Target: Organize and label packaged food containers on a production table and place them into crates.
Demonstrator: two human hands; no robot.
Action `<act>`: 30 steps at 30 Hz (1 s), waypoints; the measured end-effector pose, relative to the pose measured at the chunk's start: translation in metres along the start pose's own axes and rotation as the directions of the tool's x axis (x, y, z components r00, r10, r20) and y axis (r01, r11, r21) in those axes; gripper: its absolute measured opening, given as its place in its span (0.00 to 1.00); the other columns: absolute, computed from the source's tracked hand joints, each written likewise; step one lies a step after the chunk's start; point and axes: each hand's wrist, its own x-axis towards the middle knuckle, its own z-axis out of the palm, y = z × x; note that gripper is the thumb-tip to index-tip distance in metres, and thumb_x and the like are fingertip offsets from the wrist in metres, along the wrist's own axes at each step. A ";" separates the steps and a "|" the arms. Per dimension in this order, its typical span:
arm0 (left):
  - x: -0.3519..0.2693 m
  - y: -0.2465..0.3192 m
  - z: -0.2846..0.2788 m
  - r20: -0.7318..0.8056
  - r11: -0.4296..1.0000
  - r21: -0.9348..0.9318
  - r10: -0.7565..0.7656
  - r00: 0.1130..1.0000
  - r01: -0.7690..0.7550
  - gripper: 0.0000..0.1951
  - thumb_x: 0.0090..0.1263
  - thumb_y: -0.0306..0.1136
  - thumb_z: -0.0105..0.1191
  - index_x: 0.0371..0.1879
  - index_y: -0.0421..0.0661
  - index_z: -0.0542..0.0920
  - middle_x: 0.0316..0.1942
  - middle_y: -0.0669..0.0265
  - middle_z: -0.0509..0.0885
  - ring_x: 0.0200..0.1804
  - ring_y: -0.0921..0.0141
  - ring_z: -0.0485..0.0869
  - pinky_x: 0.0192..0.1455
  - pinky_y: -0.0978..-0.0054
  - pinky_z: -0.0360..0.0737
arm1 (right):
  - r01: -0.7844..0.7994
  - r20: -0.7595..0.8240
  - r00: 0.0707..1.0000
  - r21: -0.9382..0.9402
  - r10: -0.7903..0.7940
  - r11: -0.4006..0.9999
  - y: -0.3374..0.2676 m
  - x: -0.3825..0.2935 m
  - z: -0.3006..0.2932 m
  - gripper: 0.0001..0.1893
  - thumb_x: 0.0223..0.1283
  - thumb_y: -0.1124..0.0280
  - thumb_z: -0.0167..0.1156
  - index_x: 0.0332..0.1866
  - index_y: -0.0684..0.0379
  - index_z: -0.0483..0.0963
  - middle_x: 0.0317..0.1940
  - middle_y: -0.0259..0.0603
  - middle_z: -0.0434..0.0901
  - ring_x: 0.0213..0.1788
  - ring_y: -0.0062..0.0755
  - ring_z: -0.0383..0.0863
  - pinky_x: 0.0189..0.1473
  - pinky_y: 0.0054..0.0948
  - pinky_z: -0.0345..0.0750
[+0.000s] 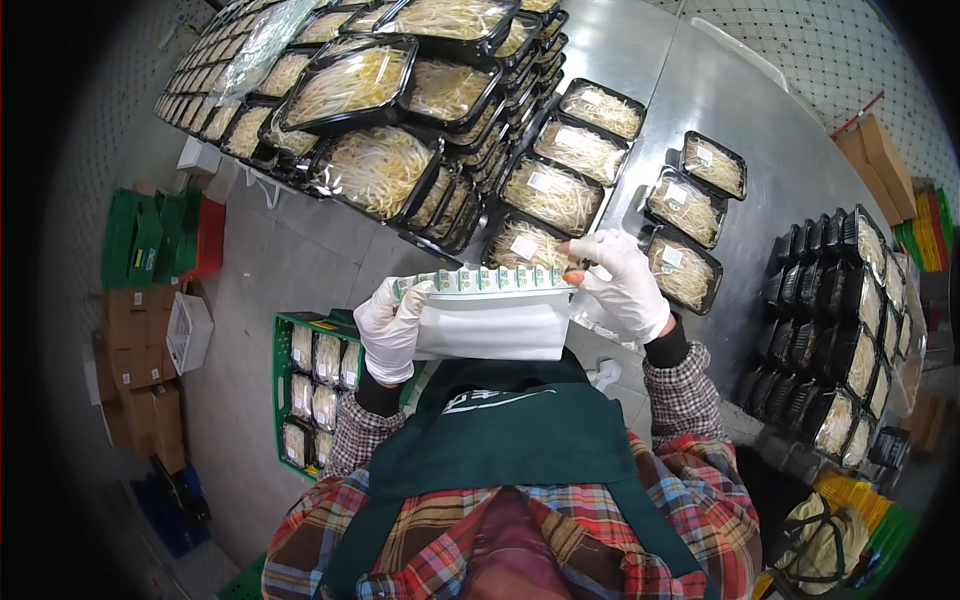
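In a white glove, my left hand grips the left end of a sheet of labels, whose top edge bears a row of small green and white stickers. My right hand, gloved with thumb and index fingertips bare, is at the sheet's right end; the thumb meets its corner, and whether a sticker is between the fingers I cannot tell. Just beyond the sheet lies a labelled black tray of bean sprouts, partly hidden by it. More labelled sprout trays run in a row behind. To the right, a few labelled trays lie on the steel table.
Tall stacks of wrapped sprout trays stand at the upper left. More stacked trays occupy the right side of the steel table. A green crate of packed trays is at lower left. Cardboard boxes stand farther left.
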 end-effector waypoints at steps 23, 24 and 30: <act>-0.001 -0.074 -0.113 0.048 0.984 0.028 -0.179 0.983 0.177 0.04 0.63 0.23 0.57 0.35 0.38 0.83 0.28 0.71 0.84 0.31 0.82 0.77 0.35 0.84 0.74 | -0.484 -0.551 0.576 0.364 0.603 0.796 0.105 -0.019 0.210 0.10 0.54 0.74 0.63 0.39 0.62 0.73 0.25 0.35 0.77 0.28 0.20 0.74 0.32 0.23 0.72; -0.001 -0.077 -0.115 0.047 0.985 0.023 -0.170 0.984 0.169 0.04 0.63 0.23 0.57 0.36 0.38 0.83 0.29 0.70 0.84 0.31 0.82 0.77 0.36 0.84 0.74 | -0.496 -0.586 0.554 0.338 0.591 0.800 0.096 -0.010 0.220 0.09 0.54 0.73 0.64 0.38 0.62 0.73 0.25 0.36 0.77 0.27 0.22 0.74 0.32 0.24 0.72; 0.003 -0.080 -0.122 0.041 0.984 -0.030 -0.175 0.984 0.176 0.04 0.63 0.22 0.57 0.35 0.38 0.83 0.28 0.70 0.84 0.31 0.82 0.78 0.35 0.84 0.74 | -0.638 -0.633 0.707 -0.379 0.315 0.671 0.088 -0.004 0.229 0.12 0.53 0.77 0.61 0.44 0.59 0.72 0.28 0.40 0.78 0.33 0.33 0.78 0.39 0.32 0.74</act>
